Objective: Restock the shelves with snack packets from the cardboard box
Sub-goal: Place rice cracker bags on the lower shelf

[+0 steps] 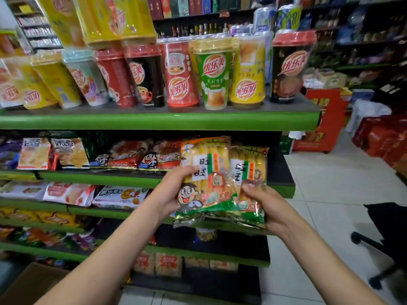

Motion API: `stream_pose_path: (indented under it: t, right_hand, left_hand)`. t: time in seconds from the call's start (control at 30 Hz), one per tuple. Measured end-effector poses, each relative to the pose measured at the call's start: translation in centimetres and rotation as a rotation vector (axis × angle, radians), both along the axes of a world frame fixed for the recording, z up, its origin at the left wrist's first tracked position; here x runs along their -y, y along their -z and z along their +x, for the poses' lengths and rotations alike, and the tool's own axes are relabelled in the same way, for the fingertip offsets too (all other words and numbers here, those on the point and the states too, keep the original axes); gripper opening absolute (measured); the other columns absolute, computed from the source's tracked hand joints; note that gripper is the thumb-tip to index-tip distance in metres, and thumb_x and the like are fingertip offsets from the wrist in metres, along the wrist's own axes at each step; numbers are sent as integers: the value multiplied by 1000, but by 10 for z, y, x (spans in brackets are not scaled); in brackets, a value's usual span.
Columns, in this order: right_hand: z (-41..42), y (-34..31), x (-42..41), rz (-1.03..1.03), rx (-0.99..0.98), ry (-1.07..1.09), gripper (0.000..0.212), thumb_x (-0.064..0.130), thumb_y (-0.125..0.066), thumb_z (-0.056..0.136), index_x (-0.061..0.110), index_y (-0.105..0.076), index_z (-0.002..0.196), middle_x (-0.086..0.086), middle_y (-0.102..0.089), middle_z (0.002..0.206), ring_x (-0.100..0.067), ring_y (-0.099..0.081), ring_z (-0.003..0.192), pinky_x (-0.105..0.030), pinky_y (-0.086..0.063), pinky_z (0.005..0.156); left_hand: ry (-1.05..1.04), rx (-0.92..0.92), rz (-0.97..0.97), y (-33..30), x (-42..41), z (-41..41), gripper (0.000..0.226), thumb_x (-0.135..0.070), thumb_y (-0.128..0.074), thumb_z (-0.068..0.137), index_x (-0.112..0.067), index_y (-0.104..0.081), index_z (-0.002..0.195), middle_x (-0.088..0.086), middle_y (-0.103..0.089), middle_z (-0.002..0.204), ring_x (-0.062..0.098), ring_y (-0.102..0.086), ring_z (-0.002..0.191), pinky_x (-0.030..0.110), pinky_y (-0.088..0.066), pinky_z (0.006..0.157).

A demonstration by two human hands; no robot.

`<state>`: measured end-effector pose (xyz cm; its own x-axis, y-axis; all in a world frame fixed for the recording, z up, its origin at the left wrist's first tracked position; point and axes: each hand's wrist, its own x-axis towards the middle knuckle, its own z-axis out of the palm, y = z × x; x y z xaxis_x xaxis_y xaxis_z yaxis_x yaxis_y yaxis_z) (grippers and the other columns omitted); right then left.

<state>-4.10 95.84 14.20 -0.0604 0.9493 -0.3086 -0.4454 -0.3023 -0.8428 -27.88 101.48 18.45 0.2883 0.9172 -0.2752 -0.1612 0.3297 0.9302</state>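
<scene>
Green-edged steel shelving (154, 122) fills our view, tier over tier; top tier carries upright milk-tea cups (212, 71), the tiers beneath carry flat snack bags. Behind and right, darker aisles of bottles and a pale tiled floor (326, 177); a black chair base (383, 249) stands on it. Bottom left, the corner of the cardboard box (33, 285), contents not visible. We hold two yellow rice-cracker packets (222, 179) side by side, long axes upright, green foil ends down, in front of the second tier's right end. Left hand (174, 190) grips the nearer packet's left edge, fingers curled behind and thumb over the face. Right hand (262, 203) pinches the lower part of the right packet, fingers wrapped round it. The bare shelf patch (279, 170) lies just beyond and right of the packets, past the red cartoon-face bags (154, 159). We judge the right hand nearer that gap; the packets need to go forward and slightly up onto it.
</scene>
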Motion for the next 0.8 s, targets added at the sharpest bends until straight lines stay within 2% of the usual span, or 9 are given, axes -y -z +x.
stream_pose_path:
  t: [0.1,0.2,0.3,0.4,0.57,0.73,0.8]
  right_hand:
    - [34,-7,-4,-10,57,100,57,12,-77,68,4,-61,122,-23,-74,105,-35,-74,89,-44,-62,69]
    - [67,-14,-5,-45,81,170,49,13,-74,66,5,-64,113,-22,-75,98,-34,-75,79,-47,-62,62]
    - [84,-19,-6,-64,88,205,32,10,-70,75,5,-65,106,-21,-76,92,-33,-75,74,-42,-59,52]
    - [90,-21,-8,-73,104,208,20,9,-67,86,6,-65,106,-19,-76,91,-31,-76,74,-39,-59,51]
    - [90,-20,-16,-75,135,175,29,14,-68,85,8,-63,112,-18,-76,96,-31,-76,79,-46,-62,61]
    - [90,-31,-32,-46,160,157,47,24,-77,70,9,-64,113,-17,-76,98,-31,-76,79,-42,-60,55]
    - [92,-39,-49,-38,208,182,53,24,-80,66,5,-64,112,-19,-76,98,-31,-76,78,-42,-61,59]
  left_hand:
    - [-89,8,28,-9,-14,-28,30,-19,-71,82,-6,-62,107,19,-75,93,31,-74,73,38,-60,58]
    - [-114,-52,40,-12,-22,-61,43,-22,-73,78,-6,-59,115,17,-75,90,30,-74,70,37,-60,57]
    - [-137,-108,55,-12,-27,-85,47,-23,-75,78,-7,-56,118,14,-74,85,28,-72,64,34,-59,54]
    - [-143,-136,75,-15,-29,-96,52,-27,-79,68,-8,-59,112,10,-74,81,25,-71,61,32,-57,51]
    - [-172,-130,73,-17,-36,-108,51,-29,-80,66,-9,-64,110,14,-74,89,28,-72,69,37,-61,62]
    - [-196,-113,72,-11,-35,-116,32,-27,-75,77,-10,-69,103,13,-76,86,25,-73,65,30,-57,51]
    - [-201,-118,70,-9,-34,-116,29,-26,-73,79,-10,-68,102,12,-76,84,25,-73,64,29,-56,50]
